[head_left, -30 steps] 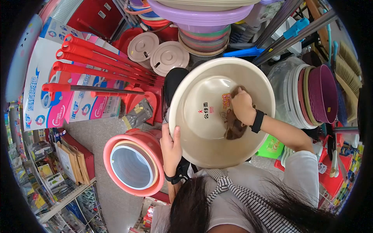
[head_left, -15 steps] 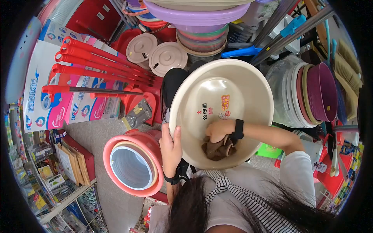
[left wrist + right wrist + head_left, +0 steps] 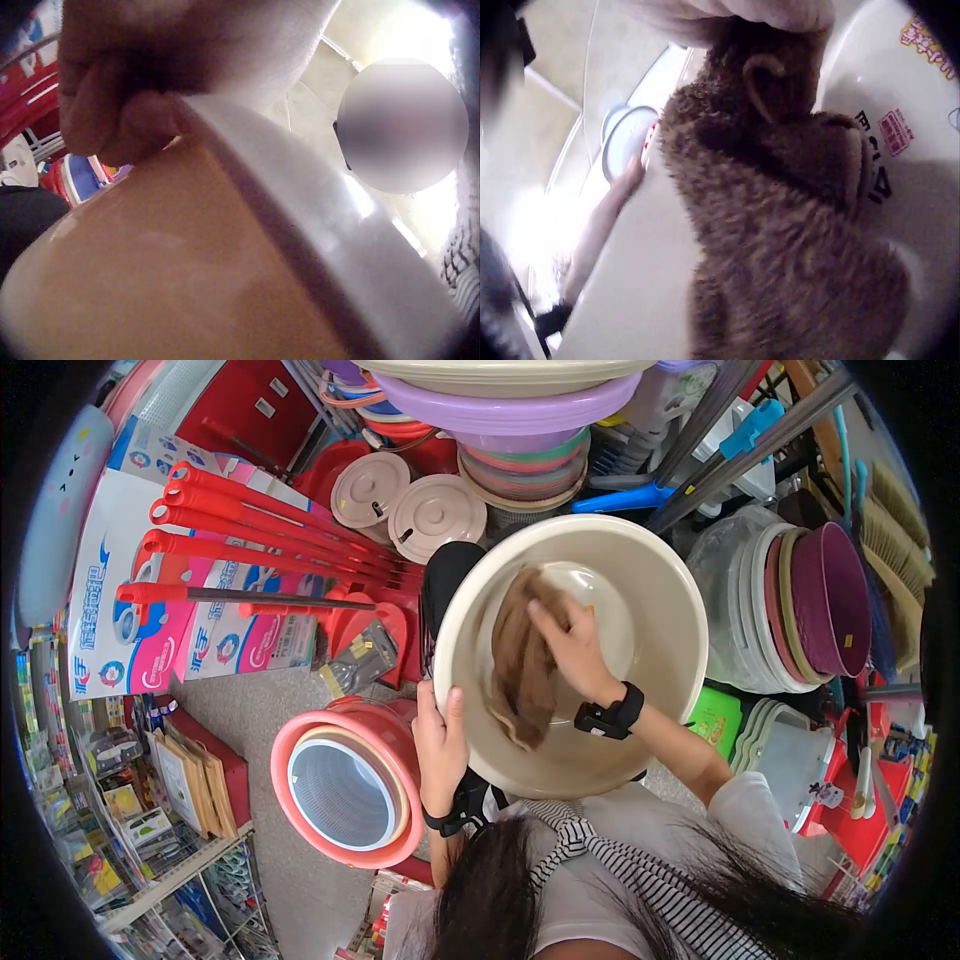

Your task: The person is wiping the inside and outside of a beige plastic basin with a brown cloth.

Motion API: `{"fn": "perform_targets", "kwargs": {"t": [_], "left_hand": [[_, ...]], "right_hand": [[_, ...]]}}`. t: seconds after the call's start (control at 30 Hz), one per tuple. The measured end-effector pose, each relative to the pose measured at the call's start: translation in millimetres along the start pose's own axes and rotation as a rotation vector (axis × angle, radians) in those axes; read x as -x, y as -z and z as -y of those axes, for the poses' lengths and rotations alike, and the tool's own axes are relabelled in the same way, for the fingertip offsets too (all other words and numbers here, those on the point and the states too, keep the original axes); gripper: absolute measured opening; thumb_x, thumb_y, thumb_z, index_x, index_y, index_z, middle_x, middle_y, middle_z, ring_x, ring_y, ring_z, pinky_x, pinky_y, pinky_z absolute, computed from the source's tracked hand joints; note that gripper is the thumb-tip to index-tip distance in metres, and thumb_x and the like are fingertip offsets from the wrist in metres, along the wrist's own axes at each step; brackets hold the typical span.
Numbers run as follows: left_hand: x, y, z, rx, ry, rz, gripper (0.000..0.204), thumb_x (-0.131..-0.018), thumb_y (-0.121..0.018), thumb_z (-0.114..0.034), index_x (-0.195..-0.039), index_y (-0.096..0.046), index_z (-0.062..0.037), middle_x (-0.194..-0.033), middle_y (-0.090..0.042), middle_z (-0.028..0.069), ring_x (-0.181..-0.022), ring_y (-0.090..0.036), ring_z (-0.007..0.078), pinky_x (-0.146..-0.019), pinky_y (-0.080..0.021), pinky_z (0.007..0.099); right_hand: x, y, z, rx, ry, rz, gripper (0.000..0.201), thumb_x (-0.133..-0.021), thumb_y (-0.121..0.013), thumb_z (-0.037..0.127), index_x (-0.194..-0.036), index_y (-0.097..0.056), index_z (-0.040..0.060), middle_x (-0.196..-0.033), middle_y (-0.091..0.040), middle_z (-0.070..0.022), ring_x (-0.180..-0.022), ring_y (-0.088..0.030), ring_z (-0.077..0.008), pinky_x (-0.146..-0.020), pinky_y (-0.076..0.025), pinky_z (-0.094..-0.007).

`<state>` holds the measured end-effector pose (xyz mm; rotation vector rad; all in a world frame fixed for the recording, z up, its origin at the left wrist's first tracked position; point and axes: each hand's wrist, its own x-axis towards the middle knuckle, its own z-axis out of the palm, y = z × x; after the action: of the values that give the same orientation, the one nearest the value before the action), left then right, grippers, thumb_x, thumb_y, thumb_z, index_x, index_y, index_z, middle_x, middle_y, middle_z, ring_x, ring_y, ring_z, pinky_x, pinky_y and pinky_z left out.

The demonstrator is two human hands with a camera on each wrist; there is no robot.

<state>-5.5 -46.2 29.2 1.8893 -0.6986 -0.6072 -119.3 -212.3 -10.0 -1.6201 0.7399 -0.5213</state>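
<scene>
A large cream basin (image 3: 640, 740) is tilted in front of the person's body. At its left rim the left hand (image 3: 440, 745) grips the edge, thumb on one side; the left wrist view shows the curled fingers (image 3: 124, 124) at the rim (image 3: 300, 202). Inside the basin the right hand (image 3: 578, 650) holds a brown cloth (image 3: 525, 670) against the left inner wall. Fluffy pile and a small loop show on the cloth (image 3: 780, 225) in the right wrist view, hanging from the right hand (image 3: 780, 15).
Nested pink and grey-blue tubs (image 3: 345, 795) stand on the floor at left. Red-handled tools (image 3: 270, 545) lean beyond them. Stacked basins (image 3: 510, 405) rise behind, purple pots (image 3: 830, 600) stand at right, and a shelf of goods (image 3: 130, 820) is at far left.
The right hand has moved with the cloth from the basin's lower part up and left along the inner wall, and the cloth now hangs longer. The left hand keeps its place on the rim.
</scene>
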Motion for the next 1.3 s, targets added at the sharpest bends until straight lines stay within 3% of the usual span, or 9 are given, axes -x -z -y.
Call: {"fn": "perform_targets", "kwargs": {"t": [0.07, 0.17, 0.3, 0.5, 0.63, 0.9, 1.0, 1.27, 1.3], "left_hand": [[1, 0, 0, 0.008, -0.009, -0.008, 0.023, -0.100, -0.049, -0.024, -0.107, -0.049, -0.0013, -0.072, -0.060, 0.0163, -0.063, -0.061, 0.0212, -0.059, -0.046, 0.0336], [1, 1, 0, -0.003, 0.012, 0.005, 0.023, -0.100, -0.049, -0.024, -0.105, -0.048, -0.0014, -0.071, -0.060, 0.0163, -0.062, -0.061, 0.0216, -0.058, -0.046, 0.0335], [-1, 1, -5, -0.023, 0.039, 0.052, 0.025, -0.101, -0.048, -0.025, -0.108, -0.049, -0.0009, -0.079, -0.061, 0.0134, -0.069, -0.059, 0.0183, -0.063, -0.046, 0.0310], [-3, 4, -1, -0.038, 0.016, 0.067, 0.034, -0.101, -0.047, -0.030, -0.116, -0.049, -0.0005, -0.090, -0.063, 0.0109, -0.080, -0.059, 0.0156, -0.072, -0.047, 0.0296], [1, 4, 1, -0.003, 0.028, 0.065, 0.037, -0.100, -0.047, -0.032, -0.119, -0.049, -0.0003, -0.094, -0.062, 0.0121, -0.084, -0.059, 0.0173, -0.076, -0.047, 0.0304], [3, 5, 11, -0.018, -0.025, 0.005, 0.041, -0.098, -0.052, -0.039, -0.110, -0.046, -0.0008, -0.076, -0.062, 0.0207, -0.069, -0.066, 0.0301, -0.060, -0.047, 0.0350], [1, 4, 12, -0.012, -0.040, 0.013, 0.042, -0.097, -0.053, -0.040, -0.109, -0.046, -0.0005, -0.075, -0.062, 0.0205, -0.068, -0.066, 0.0308, -0.059, -0.047, 0.0352], [-6, 3, 3, -0.015, -0.037, 0.021, 0.035, -0.098, -0.053, -0.033, -0.107, -0.047, 0.0001, -0.076, -0.061, 0.0204, -0.069, -0.064, 0.0310, -0.061, -0.047, 0.0355], [-5, 5, 2, -0.034, -0.001, 0.034, 0.036, -0.099, -0.051, -0.034, -0.109, -0.048, 0.0006, -0.081, -0.060, 0.0153, -0.073, -0.061, 0.0227, -0.065, -0.047, 0.0318]], "right_hand": [[-7, 2, 16, -0.291, -0.261, -0.277, 0.037, -0.097, -0.057, 0.022, -0.124, -0.053, -0.0020, -0.107, -0.062, -0.0080, -0.098, -0.058, -0.0119, -0.087, -0.046, -0.0275], [-19, 2, 25, -0.571, -0.090, -0.426, 0.035, -0.096, -0.058, 0.022, -0.122, -0.052, -0.0016, -0.107, -0.062, -0.0080, -0.097, -0.059, -0.0112, -0.085, -0.047, -0.0261], [-21, -26, 17, -0.168, 0.054, -0.478, 0.031, -0.091, -0.065, 0.019, -0.113, -0.052, 0.0016, -0.105, -0.060, -0.0104, -0.098, -0.058, -0.0162, -0.085, -0.046, -0.0304], [21, -40, 30, 0.096, 0.367, 0.158, 0.033, -0.080, -0.067, 0.008, -0.108, -0.051, 0.0031, -0.097, -0.050, -0.0152, -0.094, -0.056, -0.0329, -0.080, -0.046, -0.0364], [13, -31, 25, 0.094, 0.402, 0.228, 0.035, -0.078, -0.067, 0.007, -0.109, -0.051, 0.0027, -0.097, -0.048, -0.0164, -0.094, -0.055, -0.0369, -0.079, -0.046, -0.0396], [-50, 0, 12, 0.050, 0.325, -0.647, 0.024, -0.083, -0.063, 0.001, -0.102, -0.048, 0.0000, -0.098, -0.050, -0.0124, -0.093, -0.053, -0.0244, -0.085, -0.044, -0.0323], [-51, 4, 5, 0.039, 0.327, -0.687, 0.024, -0.083, -0.063, 0.001, -0.101, -0.048, 0.0003, -0.098, -0.049, -0.0122, -0.093, -0.053, -0.0242, -0.085, -0.043, -0.0322], [-9, -40, 18, 0.286, 0.532, 0.031, 0.029, -0.072, -0.069, 0.012, -0.098, -0.055, 0.0065, -0.099, -0.051, -0.0118, -0.095, -0.054, -0.0314, -0.077, -0.047, -0.0392], [-9, -38, 18, 0.287, 0.531, 0.027, 0.029, -0.072, -0.069, 0.012, -0.098, -0.055, 0.0065, -0.099, -0.051, -0.0118, -0.095, -0.054, -0.0314, -0.077, -0.047, -0.0392]]}}
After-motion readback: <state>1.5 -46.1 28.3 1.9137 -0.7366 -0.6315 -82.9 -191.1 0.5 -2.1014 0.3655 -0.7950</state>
